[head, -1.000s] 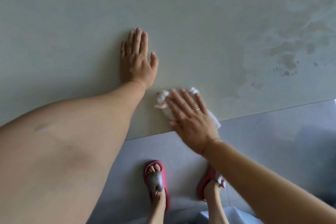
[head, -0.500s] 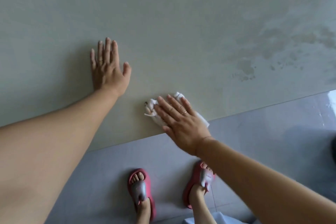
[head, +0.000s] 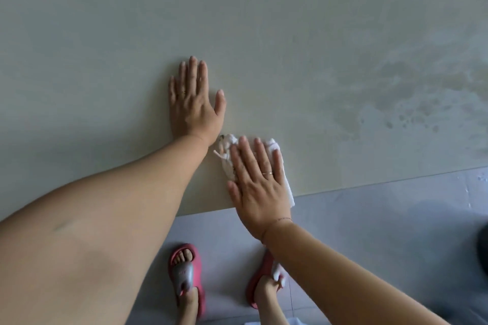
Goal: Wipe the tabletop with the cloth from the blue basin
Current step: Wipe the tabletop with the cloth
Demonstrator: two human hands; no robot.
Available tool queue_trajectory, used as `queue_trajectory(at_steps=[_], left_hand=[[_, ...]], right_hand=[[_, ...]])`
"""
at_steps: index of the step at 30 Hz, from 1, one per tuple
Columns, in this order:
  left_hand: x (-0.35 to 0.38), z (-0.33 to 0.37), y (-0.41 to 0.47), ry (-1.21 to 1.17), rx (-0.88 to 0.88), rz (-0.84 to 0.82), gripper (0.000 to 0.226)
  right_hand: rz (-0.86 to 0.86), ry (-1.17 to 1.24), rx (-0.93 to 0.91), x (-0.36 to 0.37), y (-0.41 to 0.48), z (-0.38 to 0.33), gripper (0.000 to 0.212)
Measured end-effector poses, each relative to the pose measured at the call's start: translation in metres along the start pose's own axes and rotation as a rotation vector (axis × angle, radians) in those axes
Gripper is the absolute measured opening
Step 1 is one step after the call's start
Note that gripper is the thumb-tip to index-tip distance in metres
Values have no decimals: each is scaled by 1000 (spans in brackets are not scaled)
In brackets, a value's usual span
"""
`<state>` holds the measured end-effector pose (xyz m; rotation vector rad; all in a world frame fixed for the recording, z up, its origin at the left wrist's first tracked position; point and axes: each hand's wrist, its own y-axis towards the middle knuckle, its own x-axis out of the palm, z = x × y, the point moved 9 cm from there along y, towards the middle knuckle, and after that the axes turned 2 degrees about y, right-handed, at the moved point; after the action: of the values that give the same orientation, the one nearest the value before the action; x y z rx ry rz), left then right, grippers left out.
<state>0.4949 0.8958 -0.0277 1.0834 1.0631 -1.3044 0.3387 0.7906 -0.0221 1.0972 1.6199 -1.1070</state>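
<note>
A crumpled white cloth [head: 277,149] lies on the pale grey-green tabletop [head: 264,34] close to its near edge, one corner hanging over the edge. My right hand [head: 257,182] presses flat on the cloth with straight, spread fingers. My left hand [head: 194,105] rests flat on the bare tabletop just left of and beyond the cloth, fingers straight. The blue basin is not in view.
Wet streaks and droplets [head: 412,103] cover the tabletop to the right. The table's near edge [head: 369,184] runs diagonally across the lower frame. Below it is grey tiled floor [head: 383,224] with my feet in red slippers [head: 187,272]. A dark object [head: 482,250] sits at the right border.
My right hand and the cloth have stayed near the table's edge, fingers now pointing more straight ahead. The view has shifted, so my left hand appears closer to the cloth.
</note>
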Motion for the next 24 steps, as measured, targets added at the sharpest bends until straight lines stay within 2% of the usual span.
queue_trajectory(at_steps=[2,3,4,5,7,9,10,11,12,15,17,18,20,22,24], left_hand=[[-1,2,-1,-2,-2,-8,65],[-2,3,-2,0,-4,-12,66],[-2,3,-1,4,-8,-12,66],[-3,2,-1,6,-14,-11,66],[-4,2,1,4,-28,-13,67],[-4,2,1,6,-29,-15,69],[-3,2,1,7,-28,-14,69],[-3,2,2,7,-27,-13,69],[-3,2,2,9,-26,-11,69],[-4,2,2,18,-20,1,69],[-3,1,2,20,-21,-3,68],[-4,1,2,20,-24,-8,68],[-4,2,3,22,-28,-14,67],[-5,3,2,26,-29,-16,66],[-5,3,2,27,-25,-16,66]], right_hand=[[-47,-75,-263,-6,3,17,59],[-53,-116,-320,-12,7,35,58],[-48,-140,-299,-20,15,60,58],[-28,-130,-202,-29,25,90,57],[9,-52,120,-42,41,143,57],[69,12,427,-41,42,154,59],[88,33,497,-37,40,142,60],[100,45,474,-33,40,119,62],[85,47,358,-28,41,90,63],[-20,-37,-167,-17,32,28,62],[-82,-113,-386,-20,42,44,62],[-78,-155,-413,-26,53,60,61],[-55,-148,-232,-41,86,110,59],[3,-52,97,-55,114,155,59],[68,18,371,-55,120,160,59]])
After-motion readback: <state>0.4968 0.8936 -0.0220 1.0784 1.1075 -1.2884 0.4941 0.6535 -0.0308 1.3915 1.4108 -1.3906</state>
